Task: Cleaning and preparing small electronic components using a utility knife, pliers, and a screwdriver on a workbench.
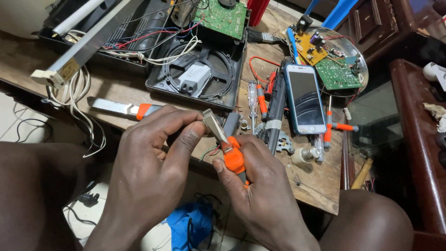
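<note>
Here the right hand is closed around the orange handles of the pliers, held just above the near edge of the wooden surface. The left hand pinches something small at the steel nose; thin wires hang below, and I cannot tell exactly what it grips. The pliers look stiff and rather heavy, best held by the handles; the wires seem soft and easy to break. A smartphone lies near.

Smartphone, green circuit boards
</note>
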